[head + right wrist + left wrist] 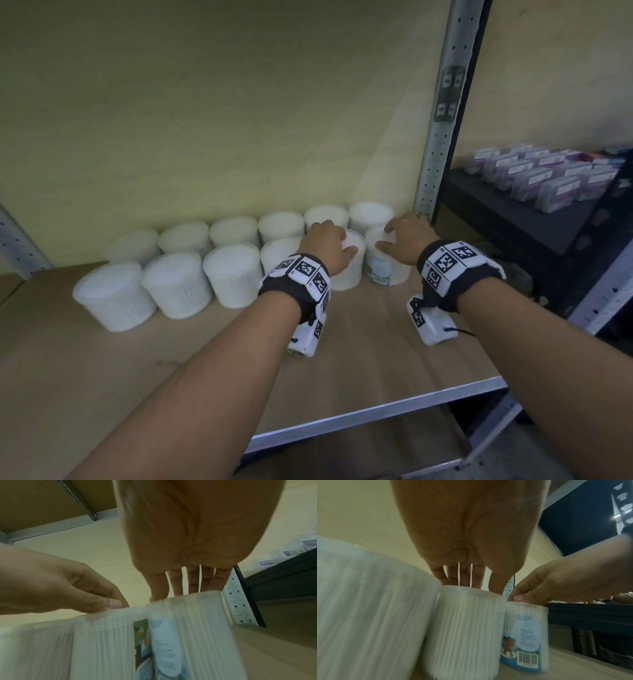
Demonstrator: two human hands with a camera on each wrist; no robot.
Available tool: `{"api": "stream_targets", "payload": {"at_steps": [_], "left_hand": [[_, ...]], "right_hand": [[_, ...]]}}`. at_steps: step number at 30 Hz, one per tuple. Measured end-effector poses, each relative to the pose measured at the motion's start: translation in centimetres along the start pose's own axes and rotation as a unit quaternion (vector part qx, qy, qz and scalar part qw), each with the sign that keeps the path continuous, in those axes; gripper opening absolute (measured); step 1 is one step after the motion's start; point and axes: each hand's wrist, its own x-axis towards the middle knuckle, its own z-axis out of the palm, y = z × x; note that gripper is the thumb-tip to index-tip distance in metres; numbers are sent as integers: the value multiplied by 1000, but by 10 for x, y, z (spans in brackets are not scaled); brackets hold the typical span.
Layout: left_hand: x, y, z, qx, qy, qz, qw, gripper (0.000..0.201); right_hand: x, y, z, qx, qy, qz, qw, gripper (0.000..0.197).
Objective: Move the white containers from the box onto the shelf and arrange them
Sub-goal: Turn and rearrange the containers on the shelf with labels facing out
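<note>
Two rows of white ribbed containers stand on the wooden shelf (359, 342), a back row (236, 229) and a front row (174, 284). My left hand (334, 240) grips the top of a plain white container (349, 277) in the front row, fingers over the far rim and thumb on the near side; the left wrist view shows this container (462, 628). My right hand (400, 236) grips the lid of the end container (383, 270), which carries a blue label with a barcode (525, 635). Both containers stand side by side, touching. No box is in view.
A grey perforated upright (442, 137) stands just right of the containers. Beyond it a black shelf (507, 212) holds several purple packs (548, 178). The shelf's metal front edge (376, 411) runs below my wrists. A yellow wall backs the shelf.
</note>
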Motion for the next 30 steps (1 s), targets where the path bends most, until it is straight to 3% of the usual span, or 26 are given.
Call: {"api": "stream_targets", "payload": {"at_steps": [9,12,14,18,30], "left_hand": [[1,-1,1,-6,0,-2,1000,51],[1,-1,1,-4,-2,-3,1000,51],[1,-2,1,-4,-2,-2,1000,51],[1,-2,1,-9,2,-2,1000,51],[0,-3,2,-13,2,1,1000,50]], "right_hand": [[5,7,-7,42,-34,-36,998,37],[8,4,-9,53,-3,-30,998,36],[8,0,-10,31,20,-12,999,42],[8,-2,-1,-10,-9,21,1000,61],[7,-3,-2,-15,-16,7,1000,58]]}}
